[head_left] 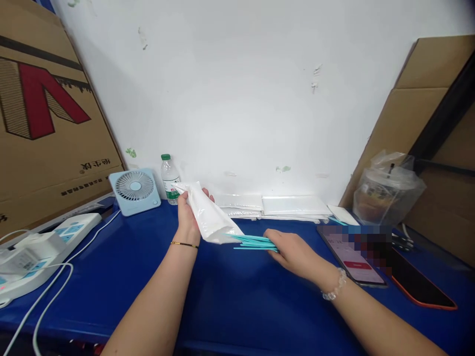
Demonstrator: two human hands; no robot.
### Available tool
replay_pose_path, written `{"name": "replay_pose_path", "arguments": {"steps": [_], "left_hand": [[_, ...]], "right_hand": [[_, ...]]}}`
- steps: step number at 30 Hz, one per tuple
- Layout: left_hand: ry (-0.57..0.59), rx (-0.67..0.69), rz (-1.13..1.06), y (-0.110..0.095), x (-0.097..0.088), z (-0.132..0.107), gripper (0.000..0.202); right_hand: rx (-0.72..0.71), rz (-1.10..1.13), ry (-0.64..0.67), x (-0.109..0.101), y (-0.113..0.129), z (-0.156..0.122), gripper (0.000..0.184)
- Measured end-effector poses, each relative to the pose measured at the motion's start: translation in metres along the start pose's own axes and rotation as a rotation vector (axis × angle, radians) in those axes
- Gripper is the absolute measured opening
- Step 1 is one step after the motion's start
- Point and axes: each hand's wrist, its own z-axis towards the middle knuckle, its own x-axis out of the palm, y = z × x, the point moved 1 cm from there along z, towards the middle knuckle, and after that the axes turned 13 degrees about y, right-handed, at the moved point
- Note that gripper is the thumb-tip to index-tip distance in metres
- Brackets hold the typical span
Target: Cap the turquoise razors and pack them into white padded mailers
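My left hand (188,220) is wrapped round a white plastic bag (210,212), which tilts with its mouth toward the right. In my right hand (289,247) is a bundle of thin turquoise sticks (254,242), gripped at the right end. The left tips of the sticks meet the bag's mouth; whether some are inside it I cannot tell. Behind the hands, flat white packets (297,205) lie stacked along the wall.
A blue fan (135,190) and a bottle (169,173) stand at the back left, a corded power strip (74,232) nearer. To the right lie two phones (359,267) (426,282), with a bagged drink cup (386,190) behind. Cardboard boxes (44,113) flank the blue table (230,301).
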Motion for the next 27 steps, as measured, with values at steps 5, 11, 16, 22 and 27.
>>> {"name": "replay_pose_path", "arguments": {"steps": [5, 11, 16, 22, 27], "left_hand": [[-0.033, 0.061, -0.001, 0.011, -0.010, 0.009, 0.027], [0.072, -0.029, -0.071, 0.014, -0.009, 0.003, 0.032], [0.065, -0.091, -0.110, 0.020, -0.011, 0.002, 0.030], [0.004, -0.037, -0.121, 0.023, -0.013, 0.006, 0.028], [0.007, 0.007, -0.091, 0.019, -0.015, 0.008, 0.030]], "right_hand": [[0.063, -0.088, 0.025, -0.003, -0.001, -0.001, 0.003], [0.003, 0.155, 0.021, -0.009, -0.003, -0.005, 0.015], [0.032, 0.035, -0.022, -0.009, -0.003, -0.002, 0.008], [0.097, -0.190, -0.028, -0.007, -0.006, -0.001, 0.006], [0.108, -0.188, 0.012, -0.008, -0.008, -0.002, 0.007]]}}
